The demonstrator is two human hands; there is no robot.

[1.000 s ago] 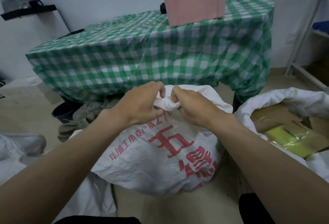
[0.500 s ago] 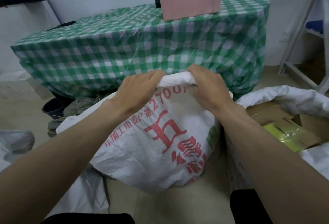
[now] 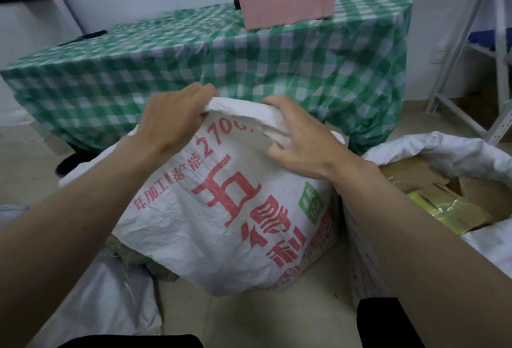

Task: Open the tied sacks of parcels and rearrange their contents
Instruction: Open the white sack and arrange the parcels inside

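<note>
- The sack [image 3: 221,209] stands on the floor [image 3: 291,317] in front of the person, between a flattened white bag [image 3: 105,300] on the left and an open sack [image 3: 443,154] on the right that shows cardboard and a yellow-green packet [image 3: 440,209].
- Left hand [image 3: 177,118]: its grip is curled over the left end of the rolled mouth [image 3: 243,109], fingers hooked behind the rim.
- Right hand [image 3: 299,137]: fingers bent over the right end of the same rim, thumb underneath, pinching the folded fabric.
- The mouth looks loosened and spread between the two hands; no knot shows, though the inside is hidden.
- Handling, as a judgement: the woven plastic is thin, crinkly and fairly slick, so a flat touch would slide; a bunched fold in a curled grip holds best.
- The body bulges with squared corners, which suggests boxed parcels inside, so likely moderate weight and a stable base; what they are cannot be told.
- Best hold: the doubled rim at opposite sides, pulling apart and down, not up, so the sack stays put.
- Risk: the rim could slip free or the sack tip toward the table [image 3: 194,57] behind it.
</note>
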